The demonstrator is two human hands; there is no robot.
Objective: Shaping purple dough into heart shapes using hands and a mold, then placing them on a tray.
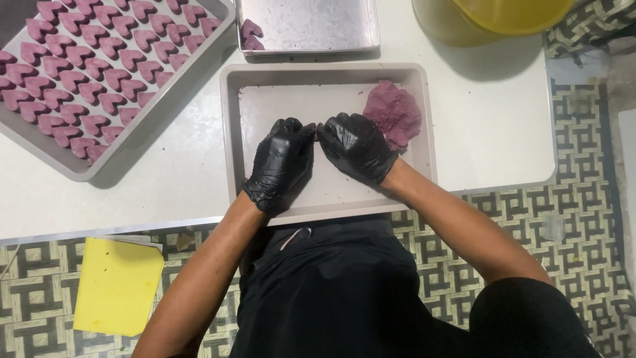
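Observation:
Both of my hands wear black gloves and meet over a shallow grey tray [230,132] on the white table. My left hand [281,162] and my right hand [356,146] have fingertips pressed together near the tray's middle; whatever lies between them is hidden. A lump of purple dough [394,114] sits in the tray's far right corner, just beyond my right hand.
A large metal tray [112,159] at the far left holds several rows of purple heart-shaped pieces [86,66]. A smaller metal tray [311,26] behind holds two purple hearts [251,34]. A yellow bowl [497,16] stands at the far right. A yellow board [118,285] lies below the table.

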